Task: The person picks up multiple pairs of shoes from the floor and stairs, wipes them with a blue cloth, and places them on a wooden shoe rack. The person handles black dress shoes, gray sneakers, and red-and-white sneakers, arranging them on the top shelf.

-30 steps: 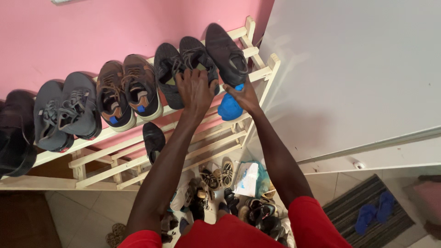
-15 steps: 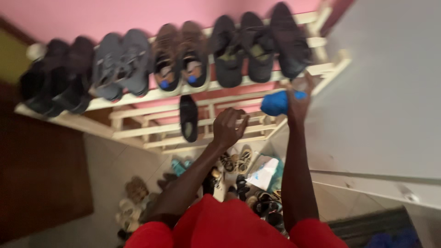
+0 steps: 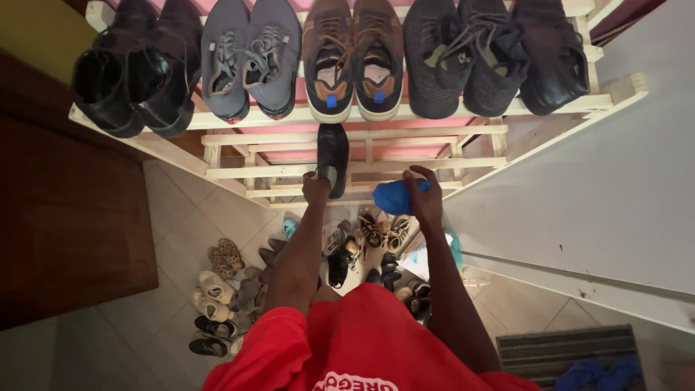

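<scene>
My left hand point(image 3: 316, 188) is down at the middle of the frame, fingers closed on the heel of a lone black shoe point(image 3: 332, 156) that sits on the second tier of the pale wooden shoe rack point(image 3: 405, 166), toe pointing away from me. My right hand point(image 3: 423, 197) is just beside it to the right, wrapped around a bunched blue cloth point(image 3: 392, 197), held off the rack rail and not touching the shoe. So as I read it, I'm at the grab-the-shoe step, cloth at the ready. The next move calls for a firm heel grip and a clean pull out between the slats, without knocking the row up top: black boots point(image 3: 134, 69) upper left, grey sneakers point(image 3: 250, 54), brown sneakers point(image 3: 352, 58), dark knit sneakers point(image 3: 463, 58). Below my arms, lower centre, a jumble of small shoes and sandals point(image 3: 228, 289) litters the tiled floor point(image 3: 123, 326), so footing needs care.
</scene>
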